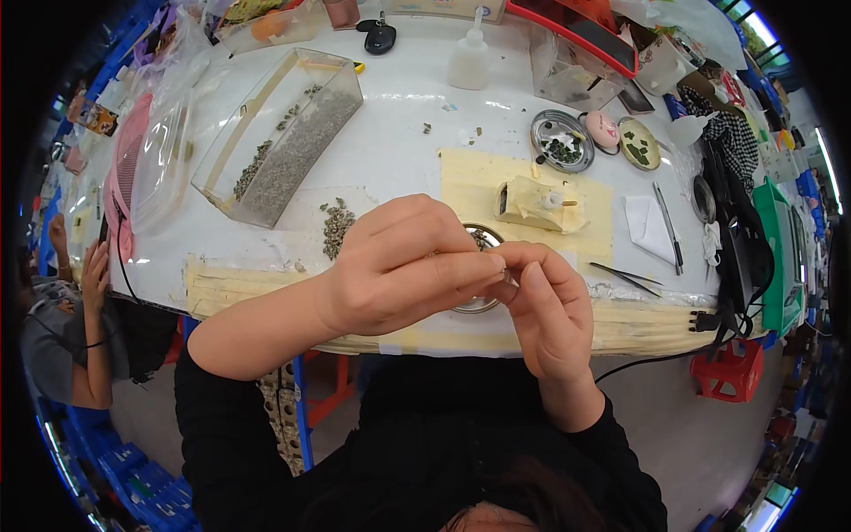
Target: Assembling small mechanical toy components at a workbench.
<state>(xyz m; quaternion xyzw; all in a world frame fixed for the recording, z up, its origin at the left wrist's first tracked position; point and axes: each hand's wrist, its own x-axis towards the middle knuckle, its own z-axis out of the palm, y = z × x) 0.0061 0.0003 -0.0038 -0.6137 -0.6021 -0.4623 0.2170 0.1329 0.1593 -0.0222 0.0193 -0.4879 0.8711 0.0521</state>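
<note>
Above the front of the table, my left hand (399, 266) and my right hand (554, 310) meet, fingertips pinched together. Between them is a tiny shiny piece (505, 274), too small to name. My left fingers are bent and closed; my right thumb and forefinger press together. Beneath the hands lies a round metal-rimmed dish (480, 309), mostly hidden. Left of my left hand is a loose heap of small grey pieces (338, 227). A block wrapped in yellowish tape (523, 202) stands beyond my right hand on a taped yellow sheet (470, 168). Black tweezers (624, 276) rest farther right.
A clear box (328, 124) of grey bits stands at left. Behind are a white squeeze bottle (468, 62) and a computer mouse (380, 38). Round tins (537, 146) with dark green pieces and a pen-like tool (667, 226) lie right. A co-worker's hand (94, 277) touches the left edge.
</note>
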